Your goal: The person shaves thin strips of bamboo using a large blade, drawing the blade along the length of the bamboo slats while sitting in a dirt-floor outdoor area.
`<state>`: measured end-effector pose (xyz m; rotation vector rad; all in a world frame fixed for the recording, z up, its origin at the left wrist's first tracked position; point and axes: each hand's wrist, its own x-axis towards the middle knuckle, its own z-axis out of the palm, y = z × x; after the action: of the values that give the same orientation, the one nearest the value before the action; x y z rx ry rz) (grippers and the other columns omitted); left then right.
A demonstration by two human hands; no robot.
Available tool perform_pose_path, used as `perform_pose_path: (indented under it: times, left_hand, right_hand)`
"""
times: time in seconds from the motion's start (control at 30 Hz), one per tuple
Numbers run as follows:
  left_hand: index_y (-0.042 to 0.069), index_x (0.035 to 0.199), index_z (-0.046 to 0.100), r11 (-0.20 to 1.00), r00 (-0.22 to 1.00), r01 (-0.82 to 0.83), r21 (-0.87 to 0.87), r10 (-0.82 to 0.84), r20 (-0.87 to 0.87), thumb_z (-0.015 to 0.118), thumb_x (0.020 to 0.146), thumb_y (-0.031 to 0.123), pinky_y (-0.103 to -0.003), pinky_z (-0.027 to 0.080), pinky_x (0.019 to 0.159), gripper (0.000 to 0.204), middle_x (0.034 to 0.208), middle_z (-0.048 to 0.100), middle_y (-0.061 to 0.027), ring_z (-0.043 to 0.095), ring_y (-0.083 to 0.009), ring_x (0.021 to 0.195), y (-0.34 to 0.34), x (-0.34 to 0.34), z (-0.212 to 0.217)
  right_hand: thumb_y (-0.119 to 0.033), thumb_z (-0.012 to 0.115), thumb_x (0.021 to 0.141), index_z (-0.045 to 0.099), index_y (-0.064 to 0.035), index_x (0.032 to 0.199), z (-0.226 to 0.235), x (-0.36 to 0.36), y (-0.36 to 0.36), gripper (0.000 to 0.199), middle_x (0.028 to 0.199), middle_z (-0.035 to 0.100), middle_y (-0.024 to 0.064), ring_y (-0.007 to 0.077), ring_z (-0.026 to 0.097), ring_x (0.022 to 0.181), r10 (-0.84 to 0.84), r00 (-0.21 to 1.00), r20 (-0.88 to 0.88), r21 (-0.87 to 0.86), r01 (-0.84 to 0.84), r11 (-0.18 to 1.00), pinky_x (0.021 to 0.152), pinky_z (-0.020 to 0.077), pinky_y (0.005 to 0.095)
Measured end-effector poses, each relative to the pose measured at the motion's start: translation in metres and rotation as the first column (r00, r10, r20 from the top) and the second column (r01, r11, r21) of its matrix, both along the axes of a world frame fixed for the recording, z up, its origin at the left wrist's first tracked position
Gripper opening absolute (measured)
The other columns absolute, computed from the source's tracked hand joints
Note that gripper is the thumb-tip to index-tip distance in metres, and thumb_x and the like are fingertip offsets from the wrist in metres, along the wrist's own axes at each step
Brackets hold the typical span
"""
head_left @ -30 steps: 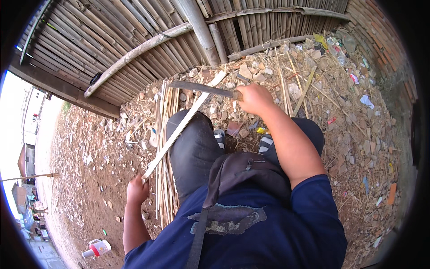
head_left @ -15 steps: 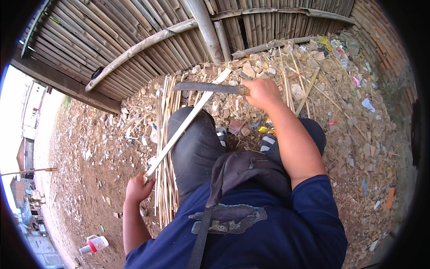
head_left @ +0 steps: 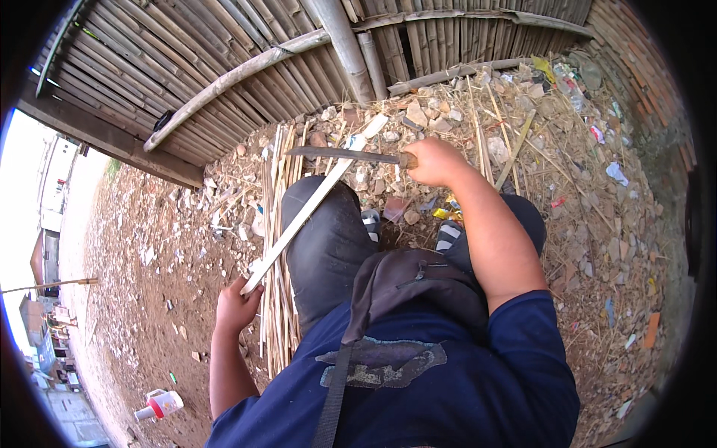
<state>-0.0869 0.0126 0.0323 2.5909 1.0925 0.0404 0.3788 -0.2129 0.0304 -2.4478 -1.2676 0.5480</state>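
Observation:
My right hand [head_left: 437,162] is wrapped round the wooden handle of a machete [head_left: 340,154]. Its dark blade points left and lies across a pale, flat bamboo strip [head_left: 310,207], near the strip's far end. The strip slants over my left thigh, and my left hand [head_left: 240,302] grips its near end with fingers closed. Beside that thigh lies a bundle of thin split bamboo sticks [head_left: 278,328], running away from me along the ground.
A bamboo slat fence [head_left: 246,82] rises ahead, and a brick wall [head_left: 642,75] stands at the right. Stones and litter cover the ground. A white and red jug [head_left: 160,404] lies at the lower left. More bamboo strips [head_left: 515,153] lie beyond my right knee.
The machete's blade has turned and now shows a narrower face, slightly lower against the strip. My right hand has shifted a little nearer. My left hand has barely moved.

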Motion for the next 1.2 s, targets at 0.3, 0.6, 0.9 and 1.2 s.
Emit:
perform_pose_path:
  times: [0.3, 0.6, 0.9, 1.2]
  left_hand:
    - [0.006, 0.076, 0.059, 0.975, 0.998, -0.058, 0.215, 0.053, 0.029, 0.078, 0.087, 0.037, -0.050, 0.051, 0.059, 0.038, 0.064, 0.064, -0.0188, 0.066, -0.0427, 0.066, -0.010, 0.008, -0.020]
    - [0.006, 0.078, 0.057, 0.933, 0.994, -0.111, 0.343, 0.103, 0.042, 0.076, 0.088, 0.037, -0.053, 0.050, 0.061, 0.037, 0.072, 0.066, -0.0214, 0.066, -0.0449, 0.070, -0.015, 0.002, -0.047]
    - [0.006, 0.084, 0.061, 0.984, 0.994, -0.027, 0.177, 0.008, 0.108, 0.076, 0.089, 0.036, -0.052, 0.052, 0.060, 0.034, 0.071, 0.067, -0.0201, 0.067, -0.0424, 0.067, -0.026, 0.023, -0.024]
    - [0.009, 0.092, 0.060, 0.890, 0.994, -0.106, 0.444, 0.079, 0.079, 0.075, 0.089, 0.042, -0.054, 0.052, 0.062, 0.036, 0.079, 0.070, -0.0169, 0.067, -0.0424, 0.069, -0.036, 0.022, -0.053]
  right_hand:
    - [-0.018, 0.070, 0.076, 0.073, -0.0164, 0.095, 0.002, -0.037, 0.014, 0.019, 0.089, 0.072, 0.0131, 0.0349, 0.071, 0.092, 0.177, 0.961, 0.214, 0.023, -0.186, 0.982, 0.080, 0.0568, 0.0493]
    - [-0.021, 0.070, 0.076, 0.074, -0.0164, 0.103, -0.001, -0.009, 0.002, 0.028, 0.095, 0.074, 0.0147, 0.0355, 0.071, 0.094, -0.094, 0.986, 0.141, 0.124, 0.076, 0.989, 0.081, 0.0572, 0.0488]
    - [-0.022, 0.071, 0.077, 0.072, -0.0156, 0.103, -0.001, -0.008, 0.002, 0.027, 0.093, 0.073, 0.0154, 0.0376, 0.071, 0.091, -0.140, 0.976, 0.168, 0.116, 0.122, 0.986, 0.079, 0.0565, 0.0500]
    - [-0.020, 0.072, 0.076, 0.070, -0.0152, 0.097, 0.001, -0.025, 0.009, 0.021, 0.088, 0.072, 0.0156, 0.0375, 0.071, 0.088, 0.059, 0.976, 0.209, 0.121, -0.086, 0.989, 0.078, 0.0560, 0.0509]
